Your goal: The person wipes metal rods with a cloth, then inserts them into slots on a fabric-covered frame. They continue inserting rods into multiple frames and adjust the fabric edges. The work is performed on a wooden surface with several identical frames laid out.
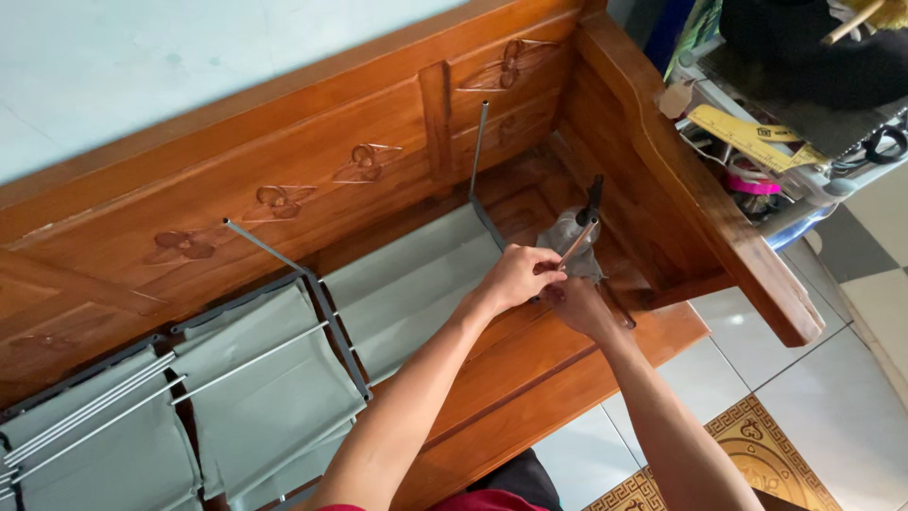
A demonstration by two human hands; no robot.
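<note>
Right of centre in the frame, the left hand (515,274) pinches a thin metal rod (577,242) in closed fingers, while the right hand (575,301) grips a grey plastic connector (566,235) over the wooden bench (284,170), beside the grey fabric rack (265,378)

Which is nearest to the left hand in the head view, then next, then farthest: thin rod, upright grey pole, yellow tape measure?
From the left hand:
1. Thin rod, held in its fingers.
2. Upright grey pole, just behind, against the wooden bench back.
3. Yellow tape measure, far right, on the cluttered shelf.
</note>
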